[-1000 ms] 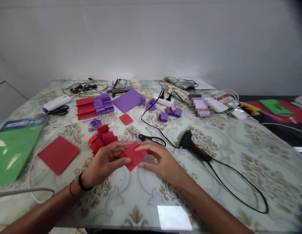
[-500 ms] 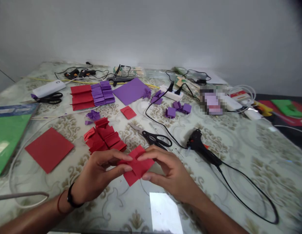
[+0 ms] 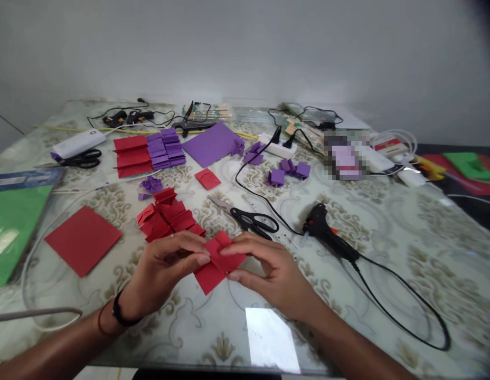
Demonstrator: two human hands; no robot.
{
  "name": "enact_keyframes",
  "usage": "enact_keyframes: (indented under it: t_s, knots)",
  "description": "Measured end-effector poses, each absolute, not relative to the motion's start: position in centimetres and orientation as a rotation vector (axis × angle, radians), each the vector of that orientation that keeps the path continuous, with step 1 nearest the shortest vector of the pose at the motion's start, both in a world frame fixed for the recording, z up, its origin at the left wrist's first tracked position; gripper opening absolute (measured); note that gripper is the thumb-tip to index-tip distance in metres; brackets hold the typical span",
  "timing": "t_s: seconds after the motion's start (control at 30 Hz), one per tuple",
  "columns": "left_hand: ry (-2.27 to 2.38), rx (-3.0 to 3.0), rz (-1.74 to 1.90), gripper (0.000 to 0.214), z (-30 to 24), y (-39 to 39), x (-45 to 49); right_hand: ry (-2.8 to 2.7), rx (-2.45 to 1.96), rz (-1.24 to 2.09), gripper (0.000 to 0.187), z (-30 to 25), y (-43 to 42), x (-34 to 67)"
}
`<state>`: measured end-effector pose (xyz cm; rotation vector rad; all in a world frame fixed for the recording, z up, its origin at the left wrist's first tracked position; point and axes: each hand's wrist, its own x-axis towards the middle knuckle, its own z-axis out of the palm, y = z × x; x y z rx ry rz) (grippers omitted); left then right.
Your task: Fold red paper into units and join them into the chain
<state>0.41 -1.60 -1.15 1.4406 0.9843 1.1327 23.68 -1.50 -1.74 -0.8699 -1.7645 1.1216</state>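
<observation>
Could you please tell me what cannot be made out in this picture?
Head view: underside of the folded red paper in the left hand and right hand, hidden by its upper face.
Head view: details of the phone-like object, blurred by pixelation.
Head view: rest of the green pack, cut off by the left edge.

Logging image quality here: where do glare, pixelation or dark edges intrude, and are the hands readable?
Head view: a white reflection on the glossy table, below the right hand; head view: glare on the green packet; head view: a pixelated patch and a dark upper-right corner; head view: left hand, right hand and folded red paper readable.
</observation>
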Motion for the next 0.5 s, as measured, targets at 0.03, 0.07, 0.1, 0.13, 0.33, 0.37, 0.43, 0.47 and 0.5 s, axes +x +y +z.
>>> enact_keyframes:
  t_s: [0.03, 0.07, 0.1, 0.13, 0.33, 0.37, 0.43, 0.47, 0.5]
  knots:
    - [0.984, 1.435, 1.132, 0.012, -1.2, -1.58, 0.38, -1.774, -0.873, 1.109, 0.022, -1.73, -1.52, 23.7]
    - [0.981, 1.437, 1.126, 0.012, -1.24, -1.56, 0.35, -1.78, -0.873, 1.1, 0.021, -1.75, -1.52, 23.71]
    - [0.973, 1.45, 1.12, 0.012, -1.28, -1.52, 0.31, -1.783, -0.872, 1.092, 0.021, -1.78, -1.5, 23.73]
    - [0.962, 1.474, 1.113, 0.012, -1.33, -1.49, 0.25, -1.781, -0.87, 1.084, 0.02, -1.83, -1.47, 23.75]
    - [0.938, 1.706, 1.094, 0.017, -1.7, -1.39, -0.23, -1.763, -0.849, 1.02, 0.02, -2.21, -1.19, 23.99]
    - [0.939, 1.729, 1.103, 0.017, -1.73, -1.42, -0.3, -1.759, -0.846, 1.009, 0.021, -2.24, -1.18, 24.01]
    - [0.931, 1.747, 1.129, 0.013, -1.75, -1.48, -0.4, -1.743, -0.828, 1.001, 0.02, -2.27, -1.19, 24.0]
    - [0.924, 1.741, 1.143, 0.012, -1.74, -1.52, -0.42, -1.733, -0.811, 1.005, 0.019, -2.26, -1.2, 23.96]
    - [0.918, 1.729, 1.154, 0.01, -1.74, -1.56, -0.43, -1.723, -0.793, 1.015, 0.019, -2.23, -1.22, 23.91]
